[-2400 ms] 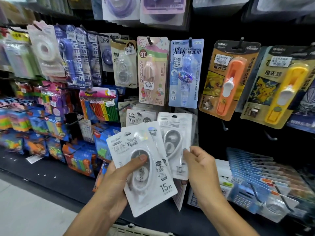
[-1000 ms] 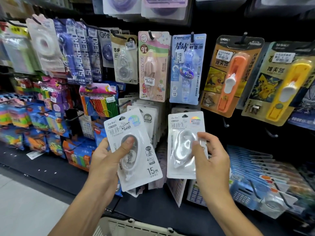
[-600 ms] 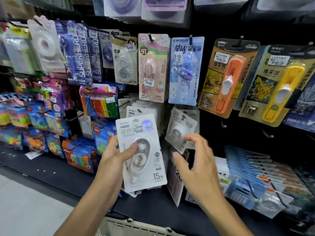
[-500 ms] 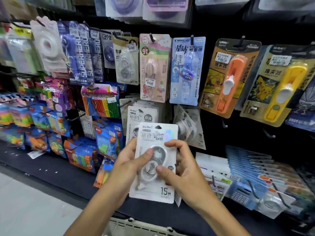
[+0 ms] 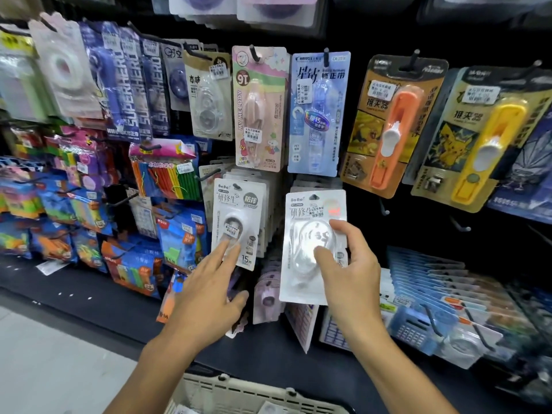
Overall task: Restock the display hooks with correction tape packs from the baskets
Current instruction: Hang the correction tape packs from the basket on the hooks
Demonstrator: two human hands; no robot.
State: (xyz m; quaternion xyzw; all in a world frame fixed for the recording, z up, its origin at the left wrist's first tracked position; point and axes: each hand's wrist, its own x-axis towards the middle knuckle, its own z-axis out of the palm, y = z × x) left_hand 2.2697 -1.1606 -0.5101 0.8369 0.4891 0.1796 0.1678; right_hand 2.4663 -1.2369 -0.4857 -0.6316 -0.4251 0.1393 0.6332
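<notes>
A white correction tape pack (image 5: 313,246) hung at frame centre, its top hole at a hook; the right hand (image 5: 349,273) gripped it, thumb on the clear blister and fingers curled round the right edge. Just left, a second white pack (image 5: 239,222) fronted a stack on its own hook, the left hand (image 5: 206,291) spread open and holding nothing, fingertips (image 5: 228,249) touching its lower part. A beige basket (image 5: 239,395) rim sat at bottom centre
</notes>
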